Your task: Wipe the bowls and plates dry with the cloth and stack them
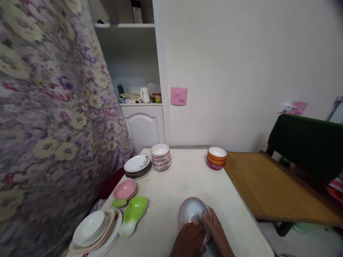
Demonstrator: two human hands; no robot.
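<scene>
A white bowl [190, 210] with a pink rim is tilted at the near middle of the table, its inside facing me. My right hand [216, 232] grips its right side, thumb over the rim and reaching inside. Across the bowl's near edge lies my left hand [189, 240], knuckles up and fingers curled in. Whatever those fingers hold is hidden, and motion blurs the spot where both hands meet. A greyish shape [210, 250] shows below between the hands; I cannot tell what it is.
Stacked patterned bowls [160, 162] and dark-edged plates [137, 164] stand at the back left. Pink dishes [125, 189], a green leaf-shaped dish [136, 210] and white plates [89, 228] line the left edge. Orange and red bowls [217, 159] sit back right, near a brown board [278, 185].
</scene>
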